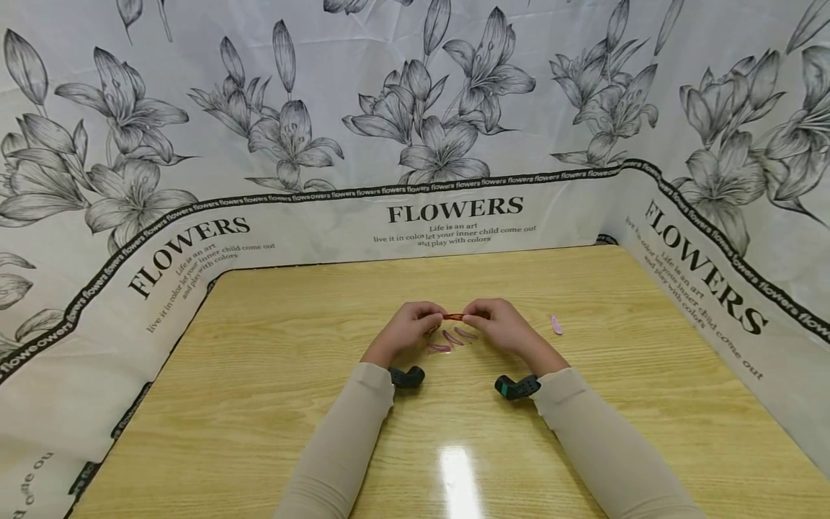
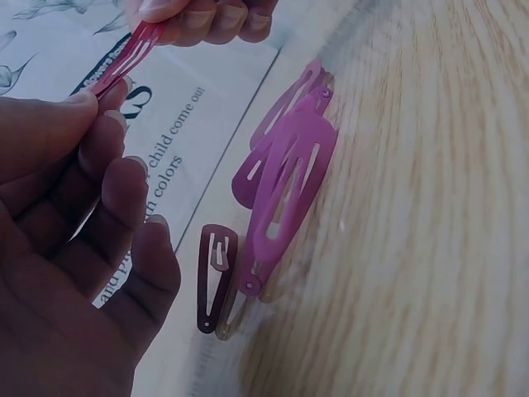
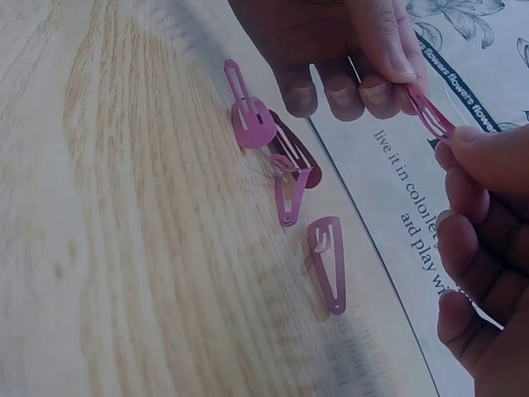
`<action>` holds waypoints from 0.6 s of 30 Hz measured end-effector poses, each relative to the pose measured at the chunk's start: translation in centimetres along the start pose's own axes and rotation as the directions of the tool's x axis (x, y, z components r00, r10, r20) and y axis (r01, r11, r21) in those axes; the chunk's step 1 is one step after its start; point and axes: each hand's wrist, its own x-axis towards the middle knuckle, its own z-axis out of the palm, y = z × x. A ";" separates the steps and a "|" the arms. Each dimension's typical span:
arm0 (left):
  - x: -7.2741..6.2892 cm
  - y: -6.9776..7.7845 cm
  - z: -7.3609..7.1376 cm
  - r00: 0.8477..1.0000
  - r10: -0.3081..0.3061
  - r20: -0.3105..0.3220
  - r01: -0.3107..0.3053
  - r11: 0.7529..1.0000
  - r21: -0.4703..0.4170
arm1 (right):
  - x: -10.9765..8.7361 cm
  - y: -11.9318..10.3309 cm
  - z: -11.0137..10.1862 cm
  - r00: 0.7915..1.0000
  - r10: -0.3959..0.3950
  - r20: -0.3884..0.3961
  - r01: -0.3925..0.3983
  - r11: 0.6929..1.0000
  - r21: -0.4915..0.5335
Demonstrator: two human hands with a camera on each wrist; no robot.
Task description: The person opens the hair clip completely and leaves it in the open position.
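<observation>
A red snap hair clip (image 1: 453, 317) is stretched between both hands above the table. My left hand (image 1: 405, 331) pinches one end between thumb and index finger. At the other end, my right hand (image 1: 502, 328) grips it the same way. In the left wrist view the red clip (image 2: 128, 59) looks narrow and slotted; fingertips cover its ends. Below the hands lie several loose clips: overlapping pink hair clips (image 2: 310, 132) and a dark maroon hair clip (image 2: 206, 289) beside them. The right wrist view shows a pink clip (image 3: 325, 225) lying apart from the cluster.
Right of my right hand, a lone pink hair clip (image 1: 556, 324) lies on the wood-grain table (image 1: 272, 404). A white flower-printed cloth (image 1: 311, 238) walls the table's back and sides. Each wrist wears a dark band, including the left band (image 1: 407, 377).
</observation>
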 end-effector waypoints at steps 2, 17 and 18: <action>-0.1 0.0 0.0 1.000 0.004 0.007 -0.004 1.000 -0.007 | 0.0 0.0 0.0 1.000 0.006 0.004 -0.006 1.000 0.007; -0.2 0.3 -0.2 0.999 0.010 0.031 -0.009 0.999 -0.032 | 0.1 0.4 -0.2 0.999 -0.027 0.026 0.027 1.000 0.017; -0.2 0.3 -0.2 0.999 0.010 0.031 -0.009 0.999 -0.033 | 0.0 0.4 -0.2 0.999 -0.027 0.026 0.027 0.999 0.018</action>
